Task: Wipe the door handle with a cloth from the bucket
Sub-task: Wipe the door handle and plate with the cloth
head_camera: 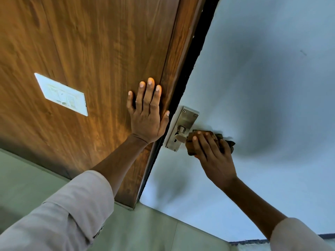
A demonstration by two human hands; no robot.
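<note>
Wiping step, under way, as I judge it. My right hand [213, 156] has its grip clenched around the cloth [196, 142], a dark brown bunched rag, and presses it over the door handle [181, 137], so that only the lever's inner end shows beside my fingers [201, 142]. My left hand [147, 116] lies flat and released, fingers spread, on the wooden panel [90, 51] just beside the dark gap [190, 69] between the wood and the pale door [262, 78]; it grasps nothing and appears to steady me or the panel.

Largest surfaces: the brown wood-grain panel fills the upper left; the pale blue-grey door fills the right, and dull dark smudges show on it around and below the handle. A greenish surface [154, 229] runs along the bottom of the view. The bucket is not in view.

Smaller parts: a white rectangular label [61, 95] is stuck on the wood, its print too blurred to read. The metal backplate [184, 118] is screwed to the pale door near its edge; the handle's round stem [181, 129] and a keyhole [175, 140] sit on it, bare of cloth.

Next move, in my judgement: slide the clenched cloth along the lever toward the stem, turning it around the bar, then pass it over the stem and plate, which call for lighter pressure so the lever does not dip and unlatch.
</note>
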